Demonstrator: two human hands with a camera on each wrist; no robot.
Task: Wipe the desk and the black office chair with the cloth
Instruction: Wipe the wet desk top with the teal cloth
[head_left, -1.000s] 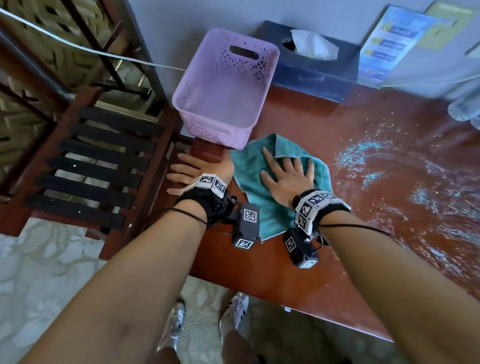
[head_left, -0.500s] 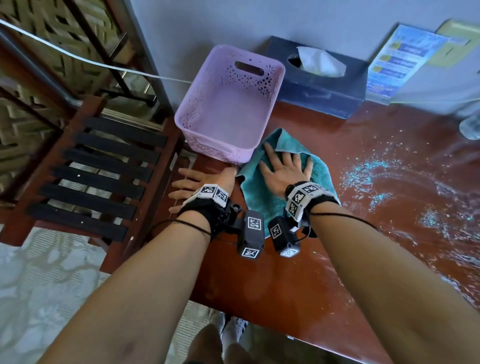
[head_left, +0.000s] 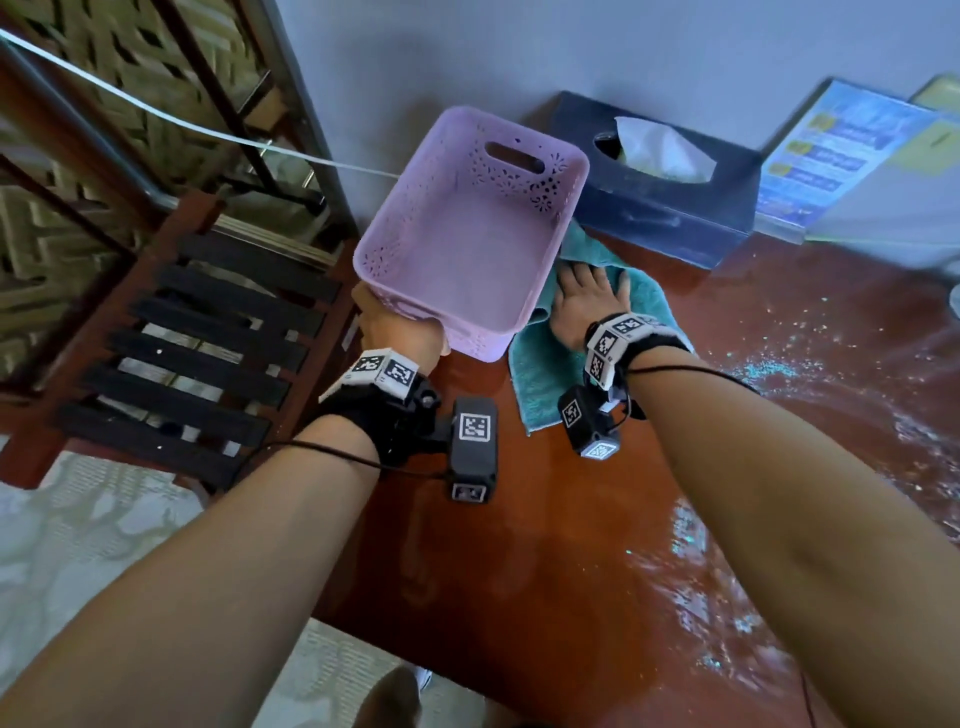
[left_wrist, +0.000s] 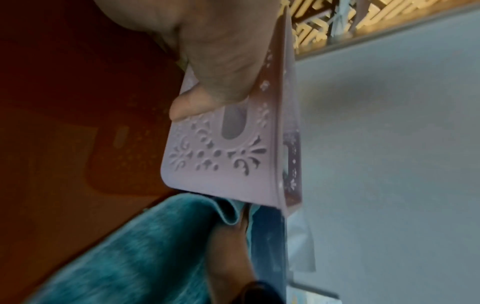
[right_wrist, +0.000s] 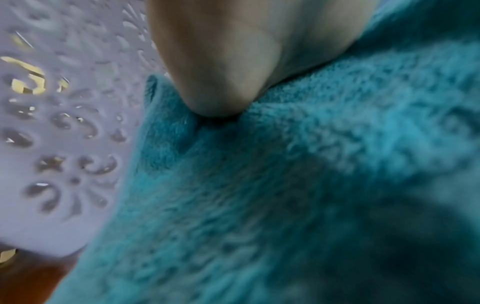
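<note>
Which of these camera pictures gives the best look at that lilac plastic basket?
The head view: the whole lilac plastic basket shows, tilted up by the left hand. The left wrist view shows only one patterned end wall with a handle slot; the right wrist view shows a blurred patch of its perforated side.

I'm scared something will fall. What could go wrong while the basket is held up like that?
The left hand grips only one end of the tilted purple basket, so it might slip and drop. The right hand pushes the teal cloth toward the tissue box, which could get nudged. The desk looks wet, so things may slide.
</note>
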